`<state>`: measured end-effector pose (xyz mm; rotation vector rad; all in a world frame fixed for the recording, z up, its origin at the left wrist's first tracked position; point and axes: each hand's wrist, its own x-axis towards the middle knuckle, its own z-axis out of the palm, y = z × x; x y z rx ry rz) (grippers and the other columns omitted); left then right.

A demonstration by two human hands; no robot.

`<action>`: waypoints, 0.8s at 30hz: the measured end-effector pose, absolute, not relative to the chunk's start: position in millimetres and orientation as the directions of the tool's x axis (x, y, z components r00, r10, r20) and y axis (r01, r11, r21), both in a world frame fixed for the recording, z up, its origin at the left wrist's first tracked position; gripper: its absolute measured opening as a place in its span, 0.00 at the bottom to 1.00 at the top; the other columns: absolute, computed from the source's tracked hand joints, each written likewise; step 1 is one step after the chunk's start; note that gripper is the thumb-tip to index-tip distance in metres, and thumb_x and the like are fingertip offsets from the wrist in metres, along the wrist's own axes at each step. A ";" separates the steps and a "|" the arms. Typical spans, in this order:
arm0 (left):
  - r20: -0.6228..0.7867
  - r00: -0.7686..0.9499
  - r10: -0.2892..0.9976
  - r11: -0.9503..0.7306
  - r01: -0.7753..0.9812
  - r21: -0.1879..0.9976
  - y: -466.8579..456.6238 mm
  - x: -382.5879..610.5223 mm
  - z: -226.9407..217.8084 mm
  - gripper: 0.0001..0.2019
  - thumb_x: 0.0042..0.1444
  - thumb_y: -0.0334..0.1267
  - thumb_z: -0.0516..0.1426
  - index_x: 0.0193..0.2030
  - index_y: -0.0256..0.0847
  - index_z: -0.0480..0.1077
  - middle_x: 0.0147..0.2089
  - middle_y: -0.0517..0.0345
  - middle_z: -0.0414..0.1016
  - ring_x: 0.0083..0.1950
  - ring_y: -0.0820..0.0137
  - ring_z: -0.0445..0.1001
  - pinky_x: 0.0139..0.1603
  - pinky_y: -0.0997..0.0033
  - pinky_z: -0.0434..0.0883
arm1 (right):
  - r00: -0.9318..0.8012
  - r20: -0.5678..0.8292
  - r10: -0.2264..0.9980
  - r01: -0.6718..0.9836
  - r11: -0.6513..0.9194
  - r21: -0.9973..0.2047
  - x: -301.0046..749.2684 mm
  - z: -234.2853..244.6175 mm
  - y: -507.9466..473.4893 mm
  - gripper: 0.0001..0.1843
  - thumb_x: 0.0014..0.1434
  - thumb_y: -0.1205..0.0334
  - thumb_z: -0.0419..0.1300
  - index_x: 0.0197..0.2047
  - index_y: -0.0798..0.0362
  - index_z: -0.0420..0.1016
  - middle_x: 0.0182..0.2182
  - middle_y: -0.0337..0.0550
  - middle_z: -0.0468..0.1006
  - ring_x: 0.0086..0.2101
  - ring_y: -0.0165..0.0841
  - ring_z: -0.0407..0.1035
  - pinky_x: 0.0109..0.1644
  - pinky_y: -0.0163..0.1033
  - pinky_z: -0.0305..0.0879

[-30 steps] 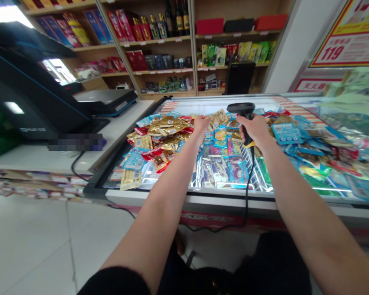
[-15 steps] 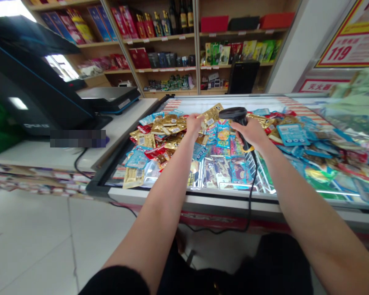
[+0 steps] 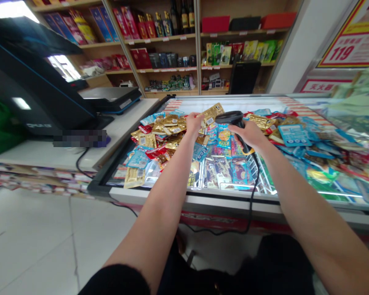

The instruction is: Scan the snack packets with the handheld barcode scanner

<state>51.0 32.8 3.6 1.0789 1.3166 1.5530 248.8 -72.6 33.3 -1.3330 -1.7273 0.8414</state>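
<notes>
My left hand (image 3: 193,121) is closed on a gold snack packet (image 3: 211,113), held up just above the heap of packets on the glass lid of a chest freezer (image 3: 203,196). My right hand (image 3: 248,133) grips a black barcode scanner (image 3: 230,118) by its handle. The scanner's head points left at the gold packet, a few centimetres from it. A black cable (image 3: 251,196) hangs from the scanner over the freezer's front edge.
Gold, blue and red snack packets (image 3: 160,135) cover the lid, with more on the right (image 3: 320,151). A white counter (image 3: 80,151) at left carries a dark till terminal (image 3: 33,90). Stocked shelves (image 3: 172,45) line the back wall. Pale floor tiles (image 3: 33,246) lie below.
Both hands have drawn slightly nearer and lower. The left hand has lifted the gold packet off the heap, and the scanner's head has tilted toward it.
</notes>
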 end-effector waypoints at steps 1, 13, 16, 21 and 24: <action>0.105 -0.305 0.947 -0.126 -0.052 0.991 33.5 50.8 3.2 0.04 0.50 0.30 0.57 0.29 0.40 0.64 0.22 0.66 0.65 0.23 0.77 0.65 0.25 0.79 0.62 | -0.144 0.181 0.973 0.457 0.227 -0.860 249.0 33.5 -72.8 0.19 0.60 0.53 0.61 0.21 0.52 0.64 0.11 0.40 0.68 0.11 0.29 0.60 0.16 0.35 0.58; 0.135 -0.321 0.938 -0.139 0.011 0.990 37.2 48.5 0.5 0.03 0.50 0.32 0.57 0.30 0.40 0.65 0.22 0.66 0.64 0.22 0.77 0.63 0.24 0.80 0.58 | -0.167 0.188 0.968 0.417 0.242 -0.876 255.0 28.9 -66.2 0.20 0.59 0.49 0.62 0.23 0.52 0.65 0.14 0.41 0.70 0.12 0.29 0.61 0.17 0.36 0.59; 0.140 -0.323 0.936 -0.144 0.012 0.990 39.4 47.7 -1.3 0.03 0.50 0.32 0.57 0.30 0.40 0.65 0.23 0.66 0.64 0.23 0.76 0.65 0.25 0.79 0.60 | -0.171 0.183 0.968 0.414 0.239 -0.878 255.0 30.5 -67.8 0.20 0.59 0.49 0.63 0.23 0.52 0.65 0.14 0.42 0.70 0.12 0.29 0.61 0.16 0.36 0.59; 0.148 -0.329 0.933 -0.150 0.018 0.988 43.1 46.6 -3.9 0.02 0.50 0.32 0.57 0.31 0.40 0.66 0.23 0.65 0.65 0.24 0.75 0.66 0.26 0.79 0.61 | -0.175 0.169 0.970 0.433 0.230 -0.872 255.4 31.0 -68.9 0.21 0.59 0.49 0.63 0.21 0.52 0.65 0.13 0.42 0.69 0.12 0.29 0.60 0.17 0.36 0.59; 0.148 -0.335 0.930 -0.149 0.022 0.989 44.9 45.9 -4.8 0.03 0.50 0.32 0.57 0.32 0.39 0.67 0.24 0.65 0.66 0.25 0.75 0.67 0.27 0.79 0.62 | -0.176 0.171 0.969 0.427 0.232 -0.874 254.9 31.8 -69.3 0.21 0.58 0.49 0.64 0.21 0.52 0.65 0.13 0.42 0.69 0.12 0.29 0.61 0.17 0.35 0.59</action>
